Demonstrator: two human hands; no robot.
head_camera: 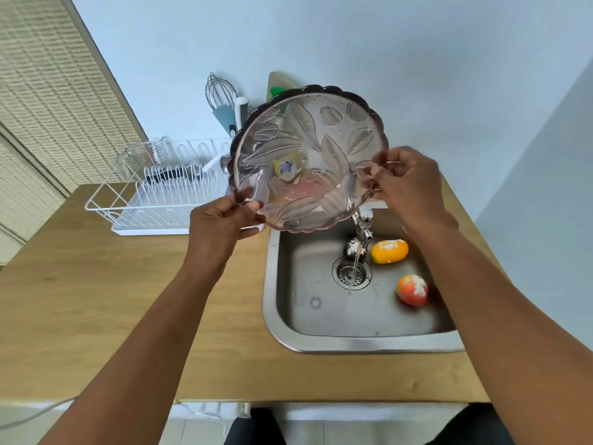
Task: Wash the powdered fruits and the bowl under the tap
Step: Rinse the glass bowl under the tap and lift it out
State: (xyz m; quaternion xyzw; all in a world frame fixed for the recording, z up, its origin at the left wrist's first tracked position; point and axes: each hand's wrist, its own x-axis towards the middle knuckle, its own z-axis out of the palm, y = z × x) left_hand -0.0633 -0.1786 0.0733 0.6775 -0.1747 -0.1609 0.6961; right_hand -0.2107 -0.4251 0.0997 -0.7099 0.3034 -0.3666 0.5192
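Glass bowl (309, 157) is up in the air over the back-left corner of the sink (321, 343), tilted so the open side faces the camera, held above the tap (364, 224), not under the stream. Left hand (221, 220) pinches the lower-left rim, thumb on one face and fingers on the other; right hand (407, 181) pinches the right rim the same way, fingers closed narrow on the scalloped edge. Droplets show on the glass, so I'd treat it as wet and slippery. Pressed leaf pattern, thick-looking wall: probably heavy for its size, fully stiff, and it'll chip or shatter if it hits the steel sink or the tap. Rim pinch at two opposite points is OK for inspection, but for rinsing I'd shift one palm under the base and keep the other on the rim; the scallops give some bite for fingertips. Water is running in a thin stream into the drain (351, 274). Fruits sit in the basin: orange fruit (390, 251) near the back-right corner just beside the tap, red fruit (412, 290) along the right wall, both with white powder patches. Those are firm, roundish, will roll and get slick when wet; a full-hand cup should work better than fingertips. Drying rack (160, 200) sits on the counter (96, 300) left of the sink.
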